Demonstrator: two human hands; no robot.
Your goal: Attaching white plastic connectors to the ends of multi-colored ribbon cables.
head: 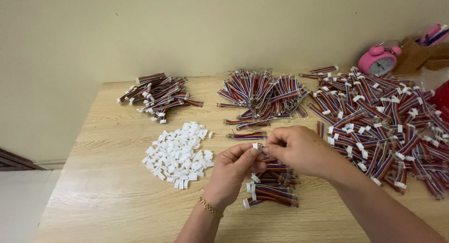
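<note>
My left hand (232, 170) and right hand (299, 152) pinch one white connector (256, 146) between their fingertips. Bare table (107, 196) opens left of them. One heap of white housings (180, 154); four wire piles, the largest (388, 126) right.

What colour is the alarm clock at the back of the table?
Pink, with a pale dial; the alarm clock shows in the head view, back right.

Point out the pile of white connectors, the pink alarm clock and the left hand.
pile of white connectors (179, 155), head view, middle of the heap.
pink alarm clock (379, 61), head view, on its face.
left hand (234, 170), head view, back of the hand.
</note>
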